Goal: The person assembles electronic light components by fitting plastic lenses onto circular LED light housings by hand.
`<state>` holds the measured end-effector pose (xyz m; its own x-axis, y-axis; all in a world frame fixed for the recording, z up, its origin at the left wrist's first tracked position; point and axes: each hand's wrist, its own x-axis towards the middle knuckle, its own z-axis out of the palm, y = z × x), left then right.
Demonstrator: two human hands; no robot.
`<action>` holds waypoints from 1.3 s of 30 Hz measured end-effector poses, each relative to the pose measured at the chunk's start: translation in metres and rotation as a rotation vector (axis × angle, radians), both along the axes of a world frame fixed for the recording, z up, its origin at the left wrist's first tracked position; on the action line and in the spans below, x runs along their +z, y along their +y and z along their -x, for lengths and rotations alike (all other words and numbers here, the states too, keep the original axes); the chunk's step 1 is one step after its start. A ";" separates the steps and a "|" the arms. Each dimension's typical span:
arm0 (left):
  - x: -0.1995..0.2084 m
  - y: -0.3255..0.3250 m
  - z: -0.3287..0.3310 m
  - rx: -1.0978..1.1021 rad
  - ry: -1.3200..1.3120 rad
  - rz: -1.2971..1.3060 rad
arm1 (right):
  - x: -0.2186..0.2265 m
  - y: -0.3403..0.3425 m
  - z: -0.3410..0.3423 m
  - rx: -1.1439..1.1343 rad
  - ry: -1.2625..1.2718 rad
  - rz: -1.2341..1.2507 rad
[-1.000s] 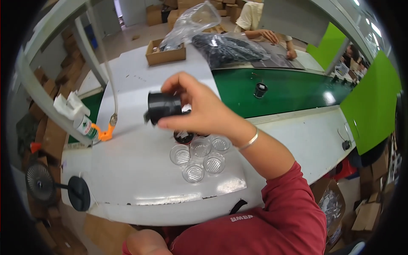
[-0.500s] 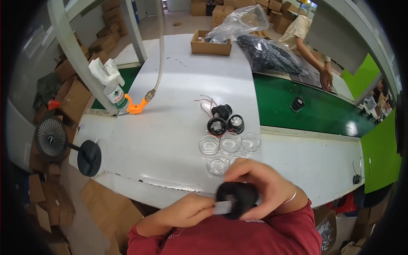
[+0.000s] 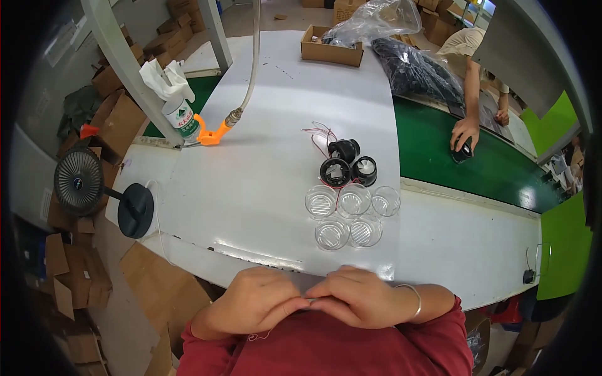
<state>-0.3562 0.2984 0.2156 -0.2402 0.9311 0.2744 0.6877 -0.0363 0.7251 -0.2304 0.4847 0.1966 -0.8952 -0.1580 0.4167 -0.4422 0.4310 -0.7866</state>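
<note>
Close to my body, just off the table's front edge, my left hand and my right hand meet fingertip to fingertip. Both are closed in a pinch on a small pale piece, of which only a sliver shows; its kind is hidden. Beyond them on the white table stand several round clear plastic cups, in two rows. Behind the cups sit three round black housings, with white parts inside two of them. Thin red and white wires trail from the group.
An orange air gun hangs on a clear hose, near a white bottle. A black fan stands left. At the back are an open cardboard box and bagged black parts. A co-worker's hand grips a black part on the green belt.
The round black part that was in my hands is out of sight. My right hand has closed in against my left. The co-worker's hand has reached onto the belt part. The view has shifted.
</note>
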 end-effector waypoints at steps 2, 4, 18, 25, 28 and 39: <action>-0.016 0.004 0.003 0.001 -0.230 -0.043 | 0.009 0.015 -0.006 -0.127 0.122 -0.235; -0.046 0.019 -0.004 0.129 -0.540 -0.195 | 0.017 0.029 -0.010 -0.283 0.141 -0.407; -0.103 0.042 -0.001 0.006 -1.449 -0.274 | 0.018 0.074 0.005 -0.492 0.092 -0.342; -0.087 0.041 -0.003 -0.355 -1.690 -0.168 | 0.012 0.061 0.014 -0.104 -0.277 0.128; -0.089 0.042 -0.004 -0.348 -1.747 -0.089 | 0.008 0.059 0.017 0.012 -0.319 0.206; -0.081 0.034 -0.013 0.015 -1.136 -0.340 | -0.001 0.048 0.015 0.003 -0.503 0.506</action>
